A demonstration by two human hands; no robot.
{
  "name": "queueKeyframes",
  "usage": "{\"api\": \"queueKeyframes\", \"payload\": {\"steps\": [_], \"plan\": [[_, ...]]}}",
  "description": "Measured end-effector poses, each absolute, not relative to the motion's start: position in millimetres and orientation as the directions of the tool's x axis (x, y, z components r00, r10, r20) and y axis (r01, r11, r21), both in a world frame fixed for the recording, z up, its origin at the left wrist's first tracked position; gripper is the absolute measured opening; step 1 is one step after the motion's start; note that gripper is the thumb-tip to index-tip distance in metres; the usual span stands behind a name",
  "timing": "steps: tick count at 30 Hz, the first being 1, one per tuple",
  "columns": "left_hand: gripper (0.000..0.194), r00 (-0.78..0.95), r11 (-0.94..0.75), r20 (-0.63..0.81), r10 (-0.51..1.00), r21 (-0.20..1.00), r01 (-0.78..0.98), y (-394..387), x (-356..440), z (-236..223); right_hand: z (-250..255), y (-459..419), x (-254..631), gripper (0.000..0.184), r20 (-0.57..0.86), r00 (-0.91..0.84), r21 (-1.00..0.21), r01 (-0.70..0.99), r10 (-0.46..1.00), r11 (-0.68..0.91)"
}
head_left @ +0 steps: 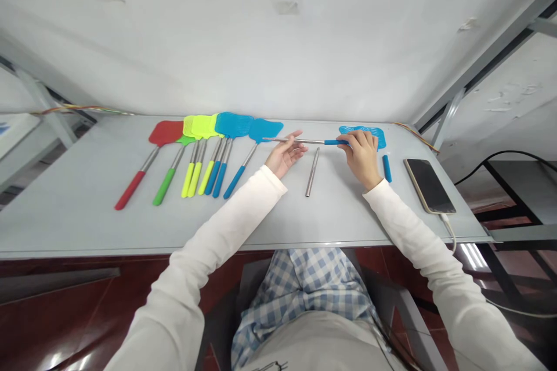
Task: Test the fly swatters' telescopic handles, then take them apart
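Note:
My right hand (pixel 362 153) is closed around the blue grip of a thin metal rod (pixel 311 141), which lies level above the table. Palm turned up, my left hand (pixel 287 153) holds the rod near its bare end between thumb and fingers, the other fingers loosely spread. Below the rod, a second metal rod (pixel 312 172) without a grip rests on the table. Blue fly swatter heads (pixel 379 134) lie behind my right hand, partly covered by it. A loose blue grip (pixel 387 168) sits to that hand's right.
On the left lie a red fly swatter (pixel 130 189), a green one (pixel 164 186), several yellow ones (pixel 195 178) and several blue ones (pixel 235 181), heads toward the wall. A phone (pixel 430 185) with a white cable is at the right. Wires run along the back corners.

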State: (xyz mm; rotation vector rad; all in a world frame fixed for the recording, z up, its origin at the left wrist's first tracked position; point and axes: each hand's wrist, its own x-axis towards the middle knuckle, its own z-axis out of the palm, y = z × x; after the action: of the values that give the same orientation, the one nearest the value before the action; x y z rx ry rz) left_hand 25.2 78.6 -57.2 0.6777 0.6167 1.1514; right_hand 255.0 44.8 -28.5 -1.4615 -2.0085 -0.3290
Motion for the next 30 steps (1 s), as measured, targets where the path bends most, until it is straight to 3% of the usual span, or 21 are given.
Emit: {"api": "queueKeyframes", "payload": {"steps": [6, 17, 21, 25, 30], "plan": [[0.024, 0.405, 0.344, -0.115, 0.907, 0.755, -0.558, 70.8, 32.8, -58.3, -27.4, 41.8, 239.3, 0.038, 0.545, -0.267, -0.153, 0.9, 0.795, 0.407], [0.033, 0.391, 0.226, -0.007, 0.92, 0.825, -0.518, 65.5, 39.5, -54.0, -17.2, 54.2, 225.2, 0.043, 0.518, -0.385, -0.192, 0.818, 0.764, 0.542], [0.037, 0.266, 0.176, -0.021, 0.964, 0.797, -0.578, 67.3, 38.5, -50.1, -32.1, 73.4, 250.8, 0.049, 0.552, -0.147, -0.261, 0.905, 0.821, 0.337], [0.044, 0.278, 0.283, -0.14, 0.95, 0.76, -0.586, 68.8, 31.8, -42.6, -62.6, 86.1, 273.4, 0.049, 0.434, -0.014, -0.098, 0.993, 0.901, 0.063], [0.042, 0.459, 0.469, -0.212, 0.862, 0.677, -0.567, 66.9, 22.5, -31.0, -76.8, 86.2, 273.1, 0.042, 0.412, -0.11, -0.016, 0.992, 0.905, 0.128]]}}
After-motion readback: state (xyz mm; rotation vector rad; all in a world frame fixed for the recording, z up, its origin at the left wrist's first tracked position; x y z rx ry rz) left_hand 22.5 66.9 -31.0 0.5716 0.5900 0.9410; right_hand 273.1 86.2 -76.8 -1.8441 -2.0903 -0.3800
